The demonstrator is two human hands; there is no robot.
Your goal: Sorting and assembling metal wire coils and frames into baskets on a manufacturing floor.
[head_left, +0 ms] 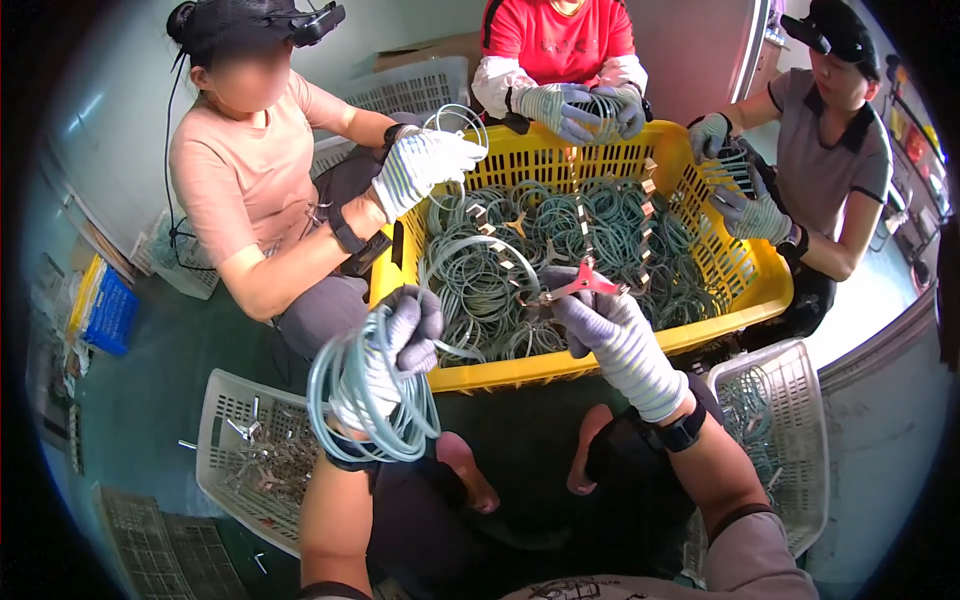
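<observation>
At frame centre, a small reddish metal clip (578,284) is pinched by the gloved right hand (600,325), its long axis level, lying right of the left hand (385,365), which is closed around 1 bundle of pale blue-green wire rings (345,400).

Crate (745,300) sat in the middle, directly ahead of the wearer's knees, filled with rings (520,240). Left hand (385,365) was raised near the crate's near-left corner, a bundle of rings (350,400) looped around it. Right hand (610,325) was over the crate's near edge, with a clip (583,283) at its fingers. One basket (225,450) lay on the floor to the left, another basket (790,400) to the right. Three people sat around the crate: one left, one behind it, one right. A box (105,315) stood far left.
</observation>
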